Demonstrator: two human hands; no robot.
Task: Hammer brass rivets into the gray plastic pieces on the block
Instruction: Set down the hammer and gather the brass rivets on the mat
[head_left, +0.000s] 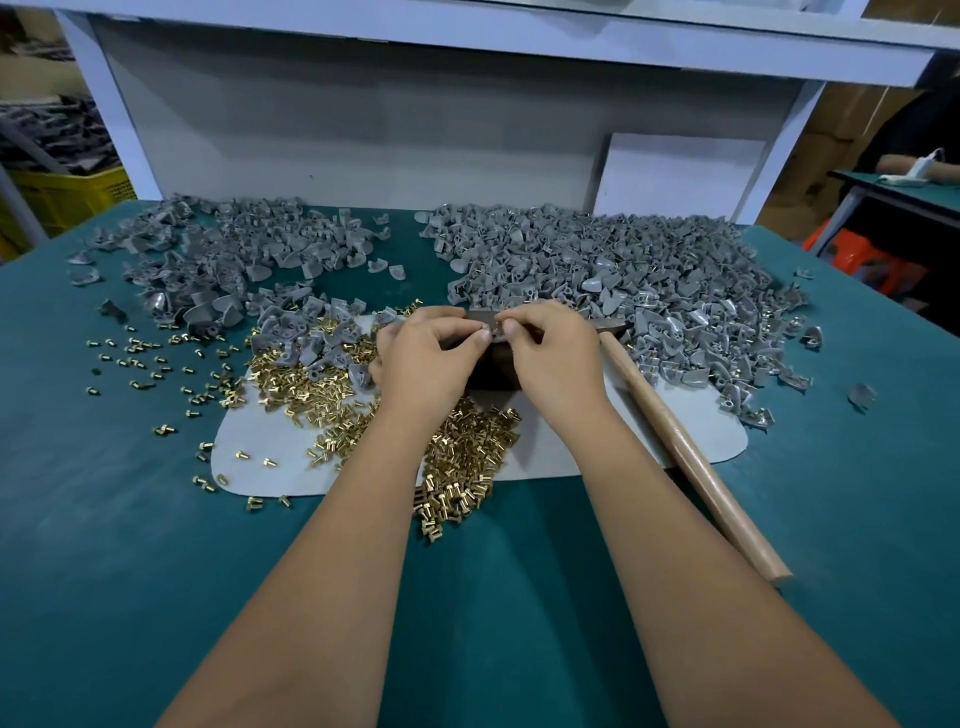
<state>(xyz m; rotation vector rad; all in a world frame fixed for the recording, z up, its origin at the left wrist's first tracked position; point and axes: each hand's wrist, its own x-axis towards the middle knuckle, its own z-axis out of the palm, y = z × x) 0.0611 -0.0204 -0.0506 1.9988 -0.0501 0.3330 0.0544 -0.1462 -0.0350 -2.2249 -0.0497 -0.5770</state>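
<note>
Right between both hands (493, 353), rivet (492, 328).

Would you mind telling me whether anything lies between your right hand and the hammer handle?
Nothing visible does. The hammer handle lies bare on the mat just right of the right hand, which pinches a gray piece with the left hand.

A wide teal-green surface (104, 545) carries everything. A pale gray rounded mat (571, 441) lies flat in the middle of it. Two big heaps of small gray plastic pieces sit at the back, one on the left (228, 249) and one on the right (623, 265). Shiny little brass rivets (322, 384) lie piled on the mat and scattered on the surface to the left. A hammer's long wooden handle (691, 457) lies on the right.
</note>
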